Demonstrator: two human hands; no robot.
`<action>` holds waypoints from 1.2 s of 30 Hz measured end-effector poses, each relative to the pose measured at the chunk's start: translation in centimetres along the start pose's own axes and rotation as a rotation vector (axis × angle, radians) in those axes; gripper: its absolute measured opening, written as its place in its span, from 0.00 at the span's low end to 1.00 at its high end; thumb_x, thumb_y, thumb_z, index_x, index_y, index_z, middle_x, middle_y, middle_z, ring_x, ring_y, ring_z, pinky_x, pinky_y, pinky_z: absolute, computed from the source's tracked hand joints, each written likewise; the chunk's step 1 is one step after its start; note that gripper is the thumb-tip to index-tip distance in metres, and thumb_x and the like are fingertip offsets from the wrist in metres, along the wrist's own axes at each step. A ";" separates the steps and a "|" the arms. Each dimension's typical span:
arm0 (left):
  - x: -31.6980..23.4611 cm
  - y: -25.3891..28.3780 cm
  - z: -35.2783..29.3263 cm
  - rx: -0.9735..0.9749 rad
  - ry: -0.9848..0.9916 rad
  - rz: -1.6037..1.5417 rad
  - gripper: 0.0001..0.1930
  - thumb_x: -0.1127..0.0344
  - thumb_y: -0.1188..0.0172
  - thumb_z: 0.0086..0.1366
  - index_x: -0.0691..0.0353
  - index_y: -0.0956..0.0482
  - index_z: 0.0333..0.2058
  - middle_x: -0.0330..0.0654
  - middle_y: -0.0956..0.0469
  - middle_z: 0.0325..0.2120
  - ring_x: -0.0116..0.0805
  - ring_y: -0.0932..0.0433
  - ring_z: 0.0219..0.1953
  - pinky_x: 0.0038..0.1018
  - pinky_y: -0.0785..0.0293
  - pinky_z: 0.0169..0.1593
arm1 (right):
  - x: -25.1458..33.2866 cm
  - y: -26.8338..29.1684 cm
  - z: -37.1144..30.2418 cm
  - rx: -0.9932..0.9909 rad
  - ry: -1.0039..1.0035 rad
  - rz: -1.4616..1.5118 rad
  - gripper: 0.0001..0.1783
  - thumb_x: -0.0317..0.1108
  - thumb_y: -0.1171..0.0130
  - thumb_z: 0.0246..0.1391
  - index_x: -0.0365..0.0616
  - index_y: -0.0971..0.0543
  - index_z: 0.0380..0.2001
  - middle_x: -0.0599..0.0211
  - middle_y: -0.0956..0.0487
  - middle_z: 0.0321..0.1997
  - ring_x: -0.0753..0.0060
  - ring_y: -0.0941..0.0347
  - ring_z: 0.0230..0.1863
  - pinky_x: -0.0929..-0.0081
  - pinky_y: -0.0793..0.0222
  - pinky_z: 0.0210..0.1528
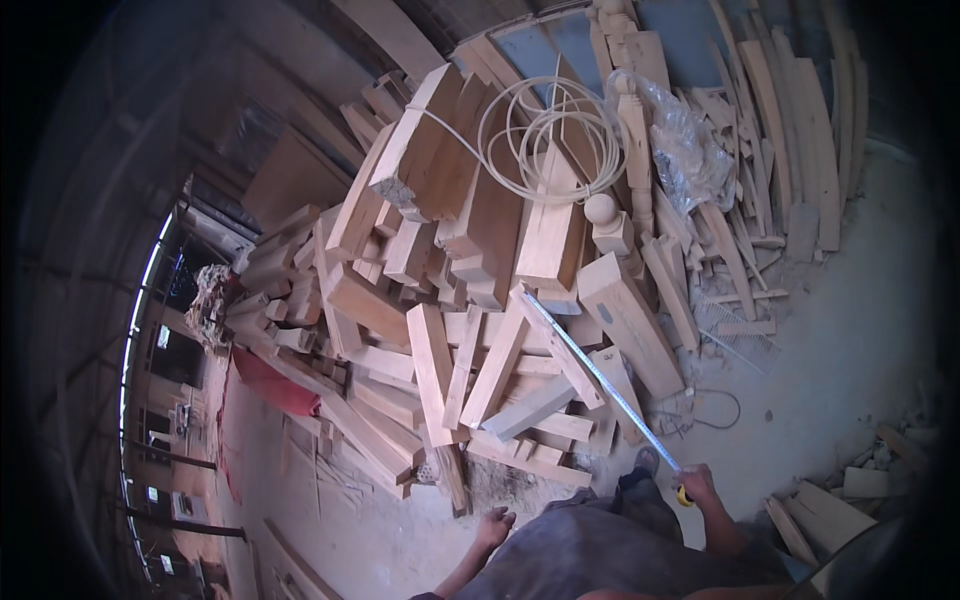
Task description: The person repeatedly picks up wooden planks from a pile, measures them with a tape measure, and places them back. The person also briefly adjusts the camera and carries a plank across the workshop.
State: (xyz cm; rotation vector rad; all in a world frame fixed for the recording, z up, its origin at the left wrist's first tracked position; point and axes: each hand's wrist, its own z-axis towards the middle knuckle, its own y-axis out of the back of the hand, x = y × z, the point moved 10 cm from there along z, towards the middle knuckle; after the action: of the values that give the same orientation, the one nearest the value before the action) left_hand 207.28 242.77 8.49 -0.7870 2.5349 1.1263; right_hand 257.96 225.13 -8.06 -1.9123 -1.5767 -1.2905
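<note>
My right hand (698, 484) is closed around a yellow tape measure (685, 496) at the lower right. Its pulled-out blade (602, 378) slants up and left, along a narrow wooden piece (565, 350) that leans on the pile. The blade's far end lies by the top end of that piece. My left hand (494, 526) hangs low beside my dark clothing, its fingers curled in, with nothing visible in them. Nearest to it are the lower boards (530, 462) of the pile and the dusty floor.
Thick squared timbers (555, 235) are stacked ahead, with a coil of pale tubing (520, 180) on top. Clear plastic wrap (690, 150) and long leaning strips (815, 150) stand at the right. Offcuts (825, 515) lie at the lower right. A red sheet (275, 382) lies at the left.
</note>
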 end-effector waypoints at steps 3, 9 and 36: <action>-0.9 -0.8 0.1 0.011 -0.034 -0.012 0.31 0.54 0.42 0.65 0.73 0.29 0.59 0.59 0.20 0.48 0.46 0.20 0.51 0.33 0.27 0.56 | -0.4 -0.2 -0.3 0.009 -0.065 0.049 0.13 0.31 0.41 0.54 0.28 0.16 0.28 0.55 0.17 0.23 0.68 0.20 0.23 0.71 0.26 0.31; -0.3 -2.0 0.5 0.074 -0.078 0.004 0.30 0.55 0.42 0.65 0.73 0.30 0.59 0.58 0.20 0.49 0.46 0.20 0.52 0.33 0.27 0.56 | -1.5 -0.8 -0.8 0.016 -0.082 -0.016 0.13 0.31 0.41 0.54 0.28 0.16 0.29 0.55 0.17 0.23 0.69 0.21 0.23 0.72 0.26 0.30; 3.3 -2.6 0.3 -0.018 0.062 -0.134 0.30 0.57 0.39 0.62 0.70 0.28 0.58 0.60 0.19 0.45 0.46 0.17 0.46 0.34 0.23 0.52 | 6.6 -1.1 -1.9 0.086 -0.114 0.027 0.13 0.33 0.38 0.52 0.30 0.15 0.27 0.60 0.17 0.23 0.72 0.23 0.24 0.72 0.30 0.29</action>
State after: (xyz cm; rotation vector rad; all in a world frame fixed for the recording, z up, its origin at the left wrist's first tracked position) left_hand 206.00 240.30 5.32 -0.9947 2.4818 1.0994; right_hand 255.92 227.99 -2.00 -1.9779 -1.6271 -1.1020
